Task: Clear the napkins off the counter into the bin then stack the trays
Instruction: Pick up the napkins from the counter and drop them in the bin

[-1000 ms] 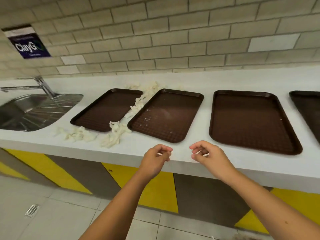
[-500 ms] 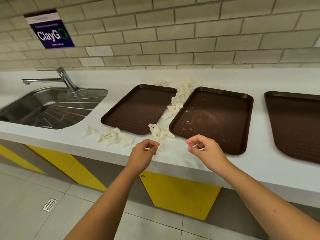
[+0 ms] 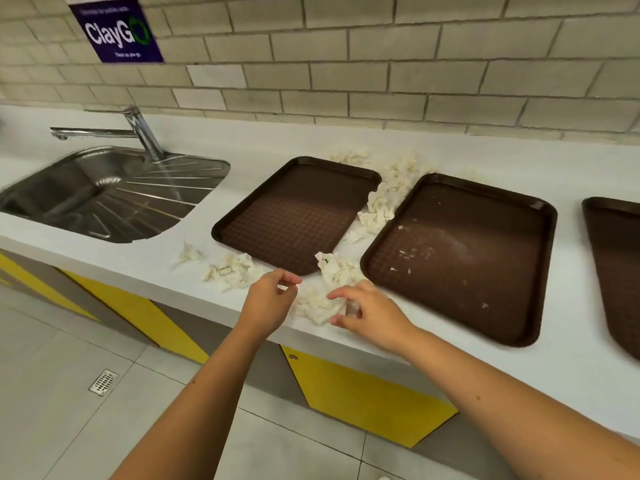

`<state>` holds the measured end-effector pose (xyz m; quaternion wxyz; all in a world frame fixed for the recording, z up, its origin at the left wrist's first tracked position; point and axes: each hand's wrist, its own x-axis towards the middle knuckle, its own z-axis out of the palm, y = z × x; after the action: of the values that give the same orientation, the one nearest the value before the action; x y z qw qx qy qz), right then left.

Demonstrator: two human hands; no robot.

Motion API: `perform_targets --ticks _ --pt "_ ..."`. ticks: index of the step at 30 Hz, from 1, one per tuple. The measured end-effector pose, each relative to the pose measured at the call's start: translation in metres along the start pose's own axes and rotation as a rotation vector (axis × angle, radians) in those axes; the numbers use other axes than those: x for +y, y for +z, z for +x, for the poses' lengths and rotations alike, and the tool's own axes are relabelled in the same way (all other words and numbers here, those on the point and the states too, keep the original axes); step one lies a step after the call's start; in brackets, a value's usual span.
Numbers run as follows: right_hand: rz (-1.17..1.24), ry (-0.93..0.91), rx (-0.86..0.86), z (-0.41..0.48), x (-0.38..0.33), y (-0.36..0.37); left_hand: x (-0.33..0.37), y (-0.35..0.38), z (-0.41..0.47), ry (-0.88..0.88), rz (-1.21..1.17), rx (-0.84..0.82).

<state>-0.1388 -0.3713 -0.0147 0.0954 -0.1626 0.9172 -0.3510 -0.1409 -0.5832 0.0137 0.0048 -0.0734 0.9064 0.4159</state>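
Observation:
Crumpled white napkins [image 3: 322,303] lie at the counter's front edge between two brown trays. My right hand [image 3: 370,313] curls thumb and fingers round the right side of this wad. Just left of the wad, my left hand [image 3: 272,301] hovers with loosely curled fingers that hold nothing. The left tray [image 3: 298,216] is bare. The middle tray [image 3: 460,258] carries small paper scraps. A third tray [image 3: 620,271] is cut off at the right. More napkins [image 3: 235,271] lie left of my hands, and a strip of napkins [image 3: 381,202] runs between the trays to the wall. No bin is in view.
A steel sink [image 3: 104,195] with a tap [image 3: 138,133] is set in the white counter [image 3: 571,368] at the left. A purple sign [image 3: 117,29] hangs on the tiled wall. Below are yellow and grey cabinet fronts and a floor drain [image 3: 103,382].
The view has swung left and closer to the counter. Both hands moved forward over the front edge, and my right hand has come onto the napkin wad.

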Motion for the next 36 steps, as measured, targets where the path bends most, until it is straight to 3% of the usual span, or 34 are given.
perform_targets --ticks 5,11,15,25,31,36 --pt "-0.197 -0.03 0.044 0.008 0.004 0.017 -0.004 -0.002 0.014 0.006 0.02 -0.032" --pt "0.096 -0.008 0.215 -0.001 0.022 0.006 -0.008 0.004 0.026 0.116 0.044 -0.166" --pt "0.262 0.077 0.303 -0.002 0.023 0.005 -0.017 0.014 0.027 0.226 0.092 -0.351" --pt "0.241 0.16 0.307 -0.007 0.014 0.015 -0.039 0.027 0.033 0.443 0.396 -0.22" --pt "0.274 0.167 0.349 -0.013 0.006 0.012 -0.033 0.022 0.027 0.368 0.129 -0.219" --pt "0.302 0.212 0.489 -0.018 -0.002 0.006 -0.011 0.02 0.02 0.385 -0.092 -0.258"
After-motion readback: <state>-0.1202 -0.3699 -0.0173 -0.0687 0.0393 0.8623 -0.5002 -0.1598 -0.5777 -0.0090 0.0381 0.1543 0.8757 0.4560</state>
